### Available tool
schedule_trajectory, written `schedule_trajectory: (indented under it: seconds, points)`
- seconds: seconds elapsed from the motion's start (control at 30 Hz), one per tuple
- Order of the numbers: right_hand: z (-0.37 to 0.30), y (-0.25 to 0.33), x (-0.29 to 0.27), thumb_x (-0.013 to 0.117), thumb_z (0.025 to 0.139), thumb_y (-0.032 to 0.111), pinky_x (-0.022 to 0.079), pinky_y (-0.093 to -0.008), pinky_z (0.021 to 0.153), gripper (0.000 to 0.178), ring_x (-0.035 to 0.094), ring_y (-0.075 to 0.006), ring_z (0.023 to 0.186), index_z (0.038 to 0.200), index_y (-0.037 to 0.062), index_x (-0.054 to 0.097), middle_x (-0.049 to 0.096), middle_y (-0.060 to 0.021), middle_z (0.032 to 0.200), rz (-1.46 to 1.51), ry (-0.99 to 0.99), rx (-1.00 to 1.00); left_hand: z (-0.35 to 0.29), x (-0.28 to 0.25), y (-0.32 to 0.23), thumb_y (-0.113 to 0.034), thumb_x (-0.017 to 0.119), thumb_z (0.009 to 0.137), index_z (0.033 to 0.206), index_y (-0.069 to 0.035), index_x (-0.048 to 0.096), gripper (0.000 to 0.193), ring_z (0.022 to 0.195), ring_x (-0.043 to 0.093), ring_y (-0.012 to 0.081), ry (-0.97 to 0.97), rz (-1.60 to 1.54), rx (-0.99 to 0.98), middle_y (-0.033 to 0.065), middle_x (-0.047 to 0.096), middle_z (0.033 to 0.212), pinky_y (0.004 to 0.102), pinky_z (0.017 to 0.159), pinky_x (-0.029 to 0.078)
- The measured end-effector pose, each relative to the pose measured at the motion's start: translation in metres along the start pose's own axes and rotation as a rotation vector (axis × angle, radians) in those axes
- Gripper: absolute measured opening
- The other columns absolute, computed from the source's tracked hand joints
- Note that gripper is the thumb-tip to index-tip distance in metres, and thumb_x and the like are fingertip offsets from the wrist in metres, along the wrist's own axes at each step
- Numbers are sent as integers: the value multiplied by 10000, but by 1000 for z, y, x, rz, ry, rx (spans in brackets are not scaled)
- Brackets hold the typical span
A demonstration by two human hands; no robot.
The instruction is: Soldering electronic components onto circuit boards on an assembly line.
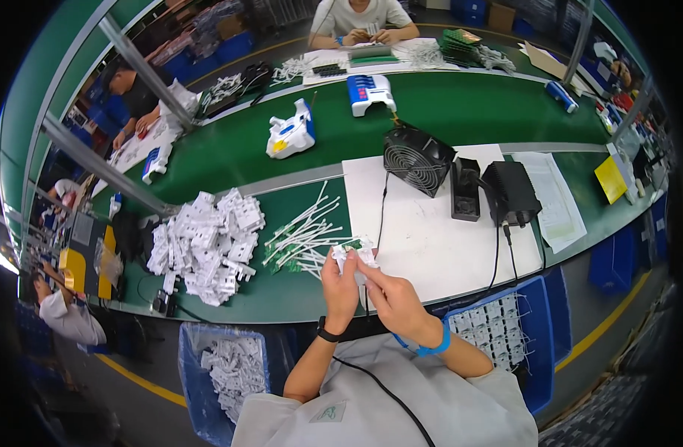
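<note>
Close in front of me, above the table's near edge, both hands meet at a small white plastic part (pixel 365 255) with a bit of green circuit board showing in it. My left hand (pixel 340 289) grips it with the thumb on top. From the other side, the fingers of my right hand (pixel 395 299) are closed on its near edge. Fingers hide much of the part. Just beyond my left hand lies a bunch of white wires with small green boards (pixel 300 237). Further left is a heap of white plastic parts (pixel 207 242).
A black fan (pixel 417 159), a black box (pixel 511 192) and papers (pixel 554 201) stand beyond my right hand. Blue bins of white parts flank me, left (pixel 188 380) and right (pixel 541 335). White-blue housings (pixel 291 130) rest on the green conveyor (pixel 460 104); people work across it.
</note>
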State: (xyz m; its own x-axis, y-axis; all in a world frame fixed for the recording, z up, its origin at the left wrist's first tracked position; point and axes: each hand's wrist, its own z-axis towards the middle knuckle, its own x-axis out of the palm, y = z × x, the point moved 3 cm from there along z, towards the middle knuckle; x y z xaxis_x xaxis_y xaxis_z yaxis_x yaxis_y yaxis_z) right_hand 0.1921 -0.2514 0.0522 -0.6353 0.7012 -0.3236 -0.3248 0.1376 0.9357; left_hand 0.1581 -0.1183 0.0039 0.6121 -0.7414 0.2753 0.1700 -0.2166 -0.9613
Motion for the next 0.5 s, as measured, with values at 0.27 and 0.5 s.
schedule_trajectory:
  seconds: [0.27,0.5]
  points:
    - [-3,-52,-52,562,1008,104,442,-283,546,223,552,-114,615,1155,-18,677,582,-23,716,295,-146,141,51,33,6,-112,653,990,1097,45,623,192,844,691,131,394,436,-57,147,757,1004,272,725,529]
    - [52,-119,-145,662,982,94,406,-226,538,175,522,-79,620,1126,19,596,546,3,748,313,-1060,82,79,90,45,-196,730,934,1250,3,528,424,895,707,271,784,702,14,191,707,960,364,778,539]
